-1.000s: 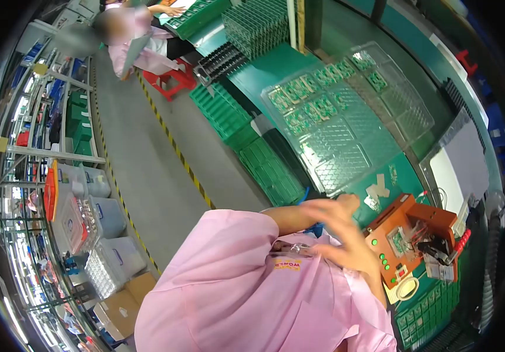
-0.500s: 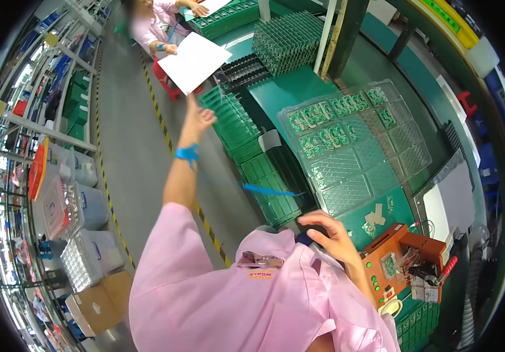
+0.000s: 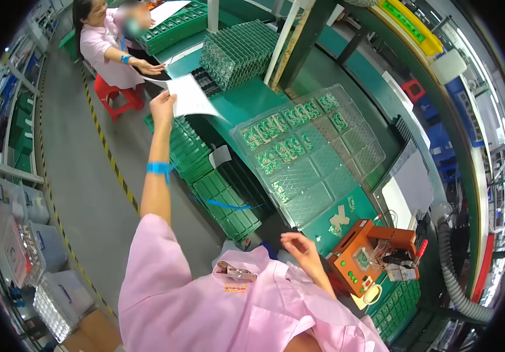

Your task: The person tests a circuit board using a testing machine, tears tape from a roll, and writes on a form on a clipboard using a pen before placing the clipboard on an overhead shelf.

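My left hand (image 3: 162, 110) is stretched far forward, with thumb and fingers closed on the edge of a white paper sheet (image 3: 191, 98). A blue strap (image 3: 158, 168) circles that wrist. Across from it a co-worker (image 3: 108, 50) in pink sits with one hand open near the sheet. Close to my body, my right hand (image 3: 302, 251) hovers with bent fingers apart, holding nothing. It is beside the orange test box (image 3: 349, 264). Beyond it a clear tray (image 3: 317, 170) carries several small green circuit boards (image 3: 267, 132).
Green crates (image 3: 223, 199) stand left of the bench, near the floor. A stack of green racks (image 3: 238, 56) is at the bench's far end. A red stool (image 3: 111, 100) is under the co-worker. A grey hose (image 3: 449, 258) curves at the right. Plastic bins (image 3: 35, 205) line the left.
The white sheet was in the co-worker's hand; my left hand reached out and now grips it. The co-worker's hand has come off it. My right hand moved slightly back. The view shifted.
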A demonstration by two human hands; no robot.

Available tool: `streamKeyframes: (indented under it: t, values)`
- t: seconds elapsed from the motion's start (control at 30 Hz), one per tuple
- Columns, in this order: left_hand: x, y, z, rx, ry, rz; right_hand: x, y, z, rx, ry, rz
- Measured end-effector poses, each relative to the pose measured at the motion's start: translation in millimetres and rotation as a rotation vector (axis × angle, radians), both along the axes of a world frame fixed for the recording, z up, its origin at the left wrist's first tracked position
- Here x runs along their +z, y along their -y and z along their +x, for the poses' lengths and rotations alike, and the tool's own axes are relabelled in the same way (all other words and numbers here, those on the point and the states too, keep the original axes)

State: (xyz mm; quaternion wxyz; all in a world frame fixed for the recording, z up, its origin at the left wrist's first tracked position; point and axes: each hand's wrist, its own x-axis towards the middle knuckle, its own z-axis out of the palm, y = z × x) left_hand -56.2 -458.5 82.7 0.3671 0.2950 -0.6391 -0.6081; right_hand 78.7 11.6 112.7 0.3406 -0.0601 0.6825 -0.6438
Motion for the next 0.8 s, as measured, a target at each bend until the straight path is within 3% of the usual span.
streamKeyframes:
  t: [0.1,0.17,0.2,0.3,0.33,0.37,0.4,0.43,0.5,0.57,0.6,0.67,0.7,0.73,0.8]
  values:
    - [104,-63,47,-0.47,0.179,-0.342,26,8,-12,0.025,-0.155,0.034]
    - [189,-121,86,-0.938,0.407,-0.691,71,16,-25,0.068,-0.865,0.271]
    - [205,-139,96,-1.173,0.412,-1.143,92,18,-31,0.046,-1.075,0.294]
    - [247,-220,133,-1.667,0.425,-1.838,135,21,-37,0.092,-1.469,0.336]
    - [255,-239,141,-1.75,0.407,-1.888,141,19,-36,0.143,-1.523,0.338]
    - [253,-253,154,-1.575,0.29,-1.995,143,12,-32,0.206,-1.532,0.301]
    - [270,-264,151,-1.509,0.337,-2.083,143,5,-25,0.286,-1.528,0.25]
    - [287,-274,149,-1.442,0.385,-2.172,140,-5,-17,0.195,-1.531,0.319]
    - [309,-294,137,-1.27,0.075,-2.182,136,-18,-3,0.349,-1.092,0.134]
    - [314,-316,128,-1.337,-0.076,-2.174,137,-34,8,-0.016,-1.005,-0.008]
    - [316,-329,123,-1.322,-0.058,-2.154,138,-46,14,0.013,-1.001,-0.007]
    - [323,-360,103,-1.254,-0.665,-1.924,149,-77,24,-0.262,-0.885,0.099]
    - [335,-368,84,-1.253,-0.819,-1.778,165,-94,28,-0.37,-0.976,0.12]
    - [355,-374,68,-1.351,-0.778,-1.558,170,-115,33,-0.438,-0.968,0.159]
    - [363,-391,17,-1.291,-0.613,-0.664,187,-166,45,-0.621,-0.98,0.298]
